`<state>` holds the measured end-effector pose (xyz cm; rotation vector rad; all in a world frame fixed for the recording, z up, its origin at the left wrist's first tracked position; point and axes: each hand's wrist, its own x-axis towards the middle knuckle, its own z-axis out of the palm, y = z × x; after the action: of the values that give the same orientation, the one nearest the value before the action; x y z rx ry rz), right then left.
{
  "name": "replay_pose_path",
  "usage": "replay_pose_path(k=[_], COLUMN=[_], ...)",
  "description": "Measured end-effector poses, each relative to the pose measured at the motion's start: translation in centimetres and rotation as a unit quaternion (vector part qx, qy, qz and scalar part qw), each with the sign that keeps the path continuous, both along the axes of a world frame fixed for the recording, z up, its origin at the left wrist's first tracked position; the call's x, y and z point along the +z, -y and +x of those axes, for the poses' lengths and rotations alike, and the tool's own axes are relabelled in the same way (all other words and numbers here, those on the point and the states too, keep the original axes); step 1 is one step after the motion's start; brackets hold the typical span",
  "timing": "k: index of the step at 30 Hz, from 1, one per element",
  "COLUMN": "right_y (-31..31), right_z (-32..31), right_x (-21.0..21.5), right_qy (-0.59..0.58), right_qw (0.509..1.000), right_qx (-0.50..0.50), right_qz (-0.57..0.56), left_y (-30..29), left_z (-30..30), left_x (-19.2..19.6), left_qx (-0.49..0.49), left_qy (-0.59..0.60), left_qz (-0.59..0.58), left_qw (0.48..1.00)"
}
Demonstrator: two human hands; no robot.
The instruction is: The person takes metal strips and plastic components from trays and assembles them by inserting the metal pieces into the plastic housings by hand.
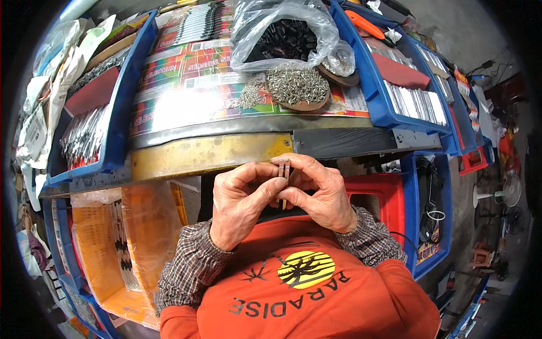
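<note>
workbench (214,150) with colourful printed sheet (192,85), blue bins (121,113), dish of small metal parts (297,86)

A dish of small metal pins (297,86) sits beside a clear plastic bag (282,34).

a person's left hand (240,203) and right hand (316,192) meet over the lap, pinching a small metal strip (284,172) between them, just in front of the workbench edge (214,151). on the bench behind the hands sits a dish of small metal parts (297,86), with a plastic bag (282,34) behind it. bins of metal strips (84,135) flank the bench left and right (412,99). a lined crate (130,248) stands below left, another crate (378,198) right of the hands.
</note>
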<state>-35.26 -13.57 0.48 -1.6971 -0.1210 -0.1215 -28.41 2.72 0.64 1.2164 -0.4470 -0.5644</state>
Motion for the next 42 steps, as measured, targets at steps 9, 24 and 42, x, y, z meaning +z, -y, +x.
replay_pose_path(k=[9, 24, 42], right_y=[-0.4, -0.2, 2.3], right_z=[0.1, -0.1, 1.4], right_x=[-0.2, -0.6, 1.8], right_qy=[0.006, -0.022, -0.027], right_qw=[0.999, 1.000, 0.993], right_qx=[-0.018, -0.013, 0.069], right_qz=[0.039, 0.019, 0.089], left_y=[0.0, 0.4, -1.1], left_z=[0.1, 0.2, 1.8], left_x=[-0.4, -1.7, 0.0], left_qx=[-0.017, -0.040, -0.205], left_qy=[-0.039, -0.123, -0.120], left_qz=[-0.024, -0.069, -0.002], left_qw=[0.999, 0.989, 0.971])
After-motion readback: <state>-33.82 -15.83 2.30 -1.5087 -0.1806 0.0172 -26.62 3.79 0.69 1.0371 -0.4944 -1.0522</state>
